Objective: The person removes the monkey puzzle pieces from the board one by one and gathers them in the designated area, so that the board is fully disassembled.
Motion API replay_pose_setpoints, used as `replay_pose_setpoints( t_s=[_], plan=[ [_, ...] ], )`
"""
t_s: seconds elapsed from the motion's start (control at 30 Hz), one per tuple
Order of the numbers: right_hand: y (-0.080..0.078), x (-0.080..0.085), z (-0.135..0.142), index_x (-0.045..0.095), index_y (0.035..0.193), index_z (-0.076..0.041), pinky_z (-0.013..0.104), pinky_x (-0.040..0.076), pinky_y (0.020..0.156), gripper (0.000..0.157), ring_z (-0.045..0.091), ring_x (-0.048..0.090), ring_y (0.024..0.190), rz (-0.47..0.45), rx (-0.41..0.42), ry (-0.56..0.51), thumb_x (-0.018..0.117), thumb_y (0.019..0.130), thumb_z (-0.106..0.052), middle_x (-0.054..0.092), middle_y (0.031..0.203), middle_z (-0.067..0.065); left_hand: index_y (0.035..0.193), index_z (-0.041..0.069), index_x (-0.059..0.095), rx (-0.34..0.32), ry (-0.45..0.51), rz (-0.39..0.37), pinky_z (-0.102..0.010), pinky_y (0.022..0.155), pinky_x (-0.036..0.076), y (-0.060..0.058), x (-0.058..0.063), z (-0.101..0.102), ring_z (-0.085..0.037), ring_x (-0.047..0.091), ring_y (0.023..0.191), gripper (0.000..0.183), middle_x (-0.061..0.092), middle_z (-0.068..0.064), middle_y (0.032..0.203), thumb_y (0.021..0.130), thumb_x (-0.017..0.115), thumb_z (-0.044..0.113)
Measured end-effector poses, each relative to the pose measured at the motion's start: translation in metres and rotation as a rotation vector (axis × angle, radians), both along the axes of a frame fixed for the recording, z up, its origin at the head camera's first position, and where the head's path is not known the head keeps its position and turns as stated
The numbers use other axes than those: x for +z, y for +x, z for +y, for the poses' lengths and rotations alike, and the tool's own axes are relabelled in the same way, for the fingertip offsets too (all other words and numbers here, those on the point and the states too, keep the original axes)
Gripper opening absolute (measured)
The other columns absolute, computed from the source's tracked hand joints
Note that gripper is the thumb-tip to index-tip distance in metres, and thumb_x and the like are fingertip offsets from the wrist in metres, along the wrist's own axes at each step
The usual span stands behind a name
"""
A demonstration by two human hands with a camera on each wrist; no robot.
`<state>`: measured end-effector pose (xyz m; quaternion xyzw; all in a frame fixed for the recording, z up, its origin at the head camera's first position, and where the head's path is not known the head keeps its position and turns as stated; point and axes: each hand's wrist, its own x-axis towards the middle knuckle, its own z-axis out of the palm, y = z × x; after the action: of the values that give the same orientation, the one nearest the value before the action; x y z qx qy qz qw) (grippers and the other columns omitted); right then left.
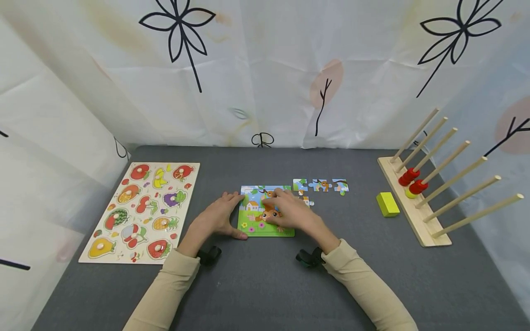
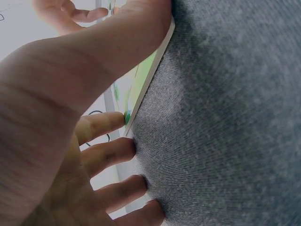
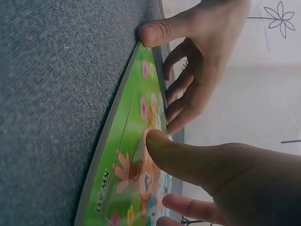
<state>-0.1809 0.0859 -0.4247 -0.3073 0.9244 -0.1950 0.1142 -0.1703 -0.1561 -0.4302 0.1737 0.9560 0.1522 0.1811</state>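
A jigsaw board [image 1: 265,232] with a monkey, a house and flowers on green grass lies flat on the table. My left hand [image 1: 217,214] spreads its fingers along the board's left side; its thumb touches the near left corner. Over the right half is my right hand [image 1: 291,209], its thumb [image 3: 162,146] pressing on the picture in the right wrist view. No loose piece shows between its fingers. Loose jigsaw pieces lie beyond the right hand: one [image 1: 300,185] by the board's far right corner, others [image 1: 320,185] beside it, another [image 1: 306,201] partly hidden by the hand.
At left lies a wooden fruit peg puzzle [image 1: 192,184]. On the right stands a wooden rack [image 1: 430,230] with several upright pegs, red rings [image 1: 409,177] on some. A yellow block [image 1: 388,204] sits beside it. Patterned white cloth [image 1: 269,69] hangs behind the grey table [image 1: 265,294].
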Motion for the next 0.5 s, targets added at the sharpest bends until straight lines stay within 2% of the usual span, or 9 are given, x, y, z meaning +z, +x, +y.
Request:
replay_pose_setpoints(
  t_s=[0.23, 0.37, 0.5],
  plan=[
    [-0.003, 0.001, -0.009, 0.066, 0.136, -0.017, 0.044, 0.052, 0.083, 0.044, 0.029, 0.055, 0.106, 0.007, 0.006, 0.082, 0.073, 0.096, -0.032, 0.060, 0.132, 0.012, 0.158, 0.005, 0.035, -0.010, 0.005, 0.021, -0.063, 0.121, 0.033, 0.001, -0.001, -0.001, -0.050, 0.029, 0.153, 0.117, 0.032, -0.026, 0.165, 0.068, 0.093, 0.053],
    [-0.003, 0.001, -0.011, 0.064, 0.140, -0.019, 0.039, 0.050, 0.078, 0.046, 0.027, 0.053, 0.104, 0.001, -0.001, 0.105, 0.072, 0.097, -0.034, 0.060, 0.131, 0.012, 0.158, 0.005, 0.035, -0.012, 0.009, 0.021, -0.064, 0.121, 0.033, 0.001, -0.002, -0.001, -0.051, 0.029, 0.152, 0.117, 0.032, -0.026, 0.165, 0.068, 0.093, 0.053],
    [-0.002, 0.001, -0.012, 0.063, 0.141, -0.020, 0.041, 0.051, 0.078, 0.047, 0.029, 0.053, 0.106, 0.004, -0.003, 0.108, 0.071, 0.097, -0.033, 0.059, 0.133, 0.013, 0.158, 0.004, 0.035, -0.011, 0.011, 0.019, -0.064, 0.121, 0.033, 0.001, -0.002, -0.001, -0.051, 0.029, 0.152, 0.117, 0.032, -0.026, 0.165, 0.068, 0.093, 0.052]
  ],
)
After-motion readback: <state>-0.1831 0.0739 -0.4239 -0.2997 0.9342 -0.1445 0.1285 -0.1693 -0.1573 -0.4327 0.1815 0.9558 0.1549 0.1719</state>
